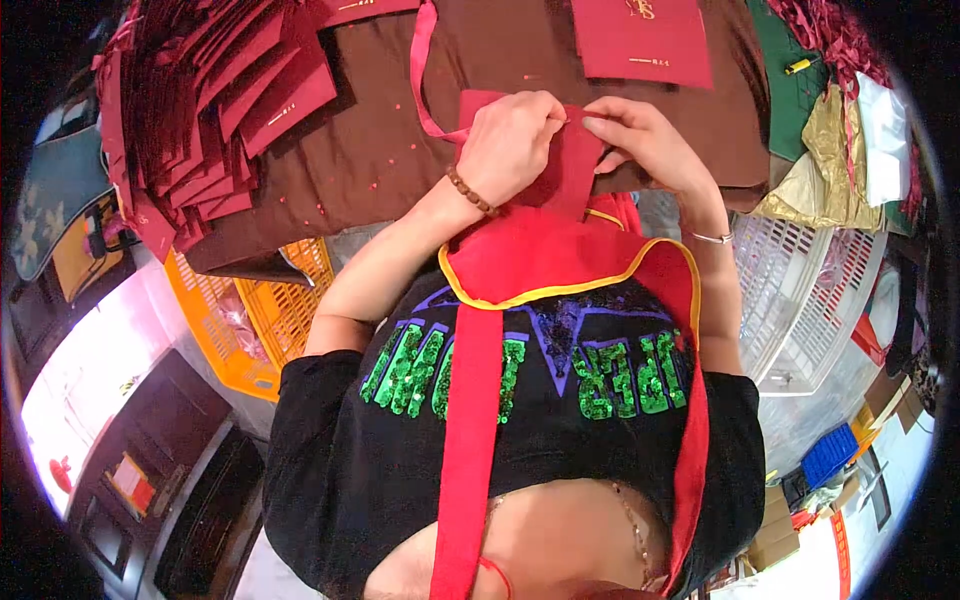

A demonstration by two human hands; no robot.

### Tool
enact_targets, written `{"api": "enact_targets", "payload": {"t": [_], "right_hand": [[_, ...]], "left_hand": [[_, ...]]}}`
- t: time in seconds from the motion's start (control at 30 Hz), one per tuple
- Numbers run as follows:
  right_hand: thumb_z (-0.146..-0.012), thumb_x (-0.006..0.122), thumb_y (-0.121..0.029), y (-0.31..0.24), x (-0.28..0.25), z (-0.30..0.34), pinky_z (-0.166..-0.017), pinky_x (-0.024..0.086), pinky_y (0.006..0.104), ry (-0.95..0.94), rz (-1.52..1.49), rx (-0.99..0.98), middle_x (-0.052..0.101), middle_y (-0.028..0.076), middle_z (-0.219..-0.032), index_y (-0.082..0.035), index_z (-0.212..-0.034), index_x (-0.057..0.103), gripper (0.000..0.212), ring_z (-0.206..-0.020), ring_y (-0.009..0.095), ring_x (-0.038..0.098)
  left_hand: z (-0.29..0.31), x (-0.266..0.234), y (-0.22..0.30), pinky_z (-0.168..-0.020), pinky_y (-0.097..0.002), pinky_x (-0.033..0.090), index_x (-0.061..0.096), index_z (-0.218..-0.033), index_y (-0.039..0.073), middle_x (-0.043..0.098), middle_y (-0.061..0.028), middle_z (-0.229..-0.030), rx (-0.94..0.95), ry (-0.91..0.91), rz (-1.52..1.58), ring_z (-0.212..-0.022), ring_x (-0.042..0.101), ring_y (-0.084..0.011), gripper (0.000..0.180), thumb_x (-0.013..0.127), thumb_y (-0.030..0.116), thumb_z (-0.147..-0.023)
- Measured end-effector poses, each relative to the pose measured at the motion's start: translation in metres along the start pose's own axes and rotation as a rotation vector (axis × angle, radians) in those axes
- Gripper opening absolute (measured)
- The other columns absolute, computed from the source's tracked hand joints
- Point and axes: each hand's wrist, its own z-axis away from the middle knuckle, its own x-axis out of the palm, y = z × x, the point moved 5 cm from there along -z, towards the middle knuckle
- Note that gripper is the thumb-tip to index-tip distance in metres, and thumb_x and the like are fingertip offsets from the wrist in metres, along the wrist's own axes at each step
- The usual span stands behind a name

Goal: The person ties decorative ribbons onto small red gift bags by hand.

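Both hands pinch the same dark red cloth bag [565,165], which lies at the near edge of the brown-covered table [400,150], its pink ribbon handle [420,70] looping up and away across the cloth. The left hand [510,145], a beaded bracelet at its wrist, is curled with fingers closed over the bag's upper left edge; the right hand [645,145], wearing a thin silver bangle, has thumb and fingertips pressed together on the upper right edge, almost touching the left. Far left on the table sits a fanned stack of dark red bags [215,110]; below it, under the table edge, an orange plastic crate [250,310]. A flat dark red bag [640,40] lies beyond the hands. To the right stand a white plastic crate [800,290] and crumpled gold fabric [825,165].
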Motion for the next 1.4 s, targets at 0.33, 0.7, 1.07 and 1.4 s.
{"api": "enact_targets", "payload": {"t": [0.33,0.7,1.07,1.4], "right_hand": [[-0.087,0.058,-0.015,-0.003,0.005,0.005,-0.058,0.047,0.0171,0.033,0.221,-0.052,0.056,-0.003,-0.083,-0.003,-0.102,0.056,0.020,-0.070,0.002,0.052],[-0.087,0.056,-0.011,-0.014,0.016,0.018,-0.060,0.048,0.0201,0.120,0.366,-0.189,0.057,0.001,-0.085,-0.001,-0.103,0.056,0.019,-0.073,0.004,0.052],[-0.080,0.061,-0.009,-0.029,0.026,0.024,-0.061,0.046,0.0286,0.303,0.690,-0.483,0.059,0.012,-0.081,0.003,-0.094,0.058,0.018,-0.068,0.017,0.057],[-0.080,0.062,-0.011,-0.027,0.027,0.029,-0.066,0.048,0.0294,0.321,0.672,-0.413,0.062,0.012,-0.087,0.000,-0.095,0.060,0.018,-0.073,0.022,0.061]], "left_hand": [[0.002,-0.003,0.006,-0.061,-0.0392,0.047,0.057,-0.096,0.003,0.061,-0.0152,-0.073,-0.119,0.010,0.106,-0.071,0.062,-0.0326,0.018,0.058,0.008,-0.078],[0.008,0.001,0.004,-0.062,-0.0419,0.048,0.057,-0.099,0.002,0.062,-0.0177,-0.072,-0.157,-0.001,0.183,-0.070,0.062,-0.0338,0.023,0.053,0.005,-0.077],[0.017,0.004,-0.004,-0.056,-0.0316,0.046,0.059,-0.093,0.000,0.063,-0.0139,-0.070,-0.281,0.097,0.460,-0.062,0.062,-0.0224,0.017,0.054,0.005,-0.077],[0.022,0.008,-0.008,-0.059,-0.0191,0.043,0.056,-0.100,0.000,0.059,-0.0011,-0.077,-0.401,-0.038,0.612,-0.067,0.052,-0.0052,0.018,0.055,0.002,-0.082]]}}
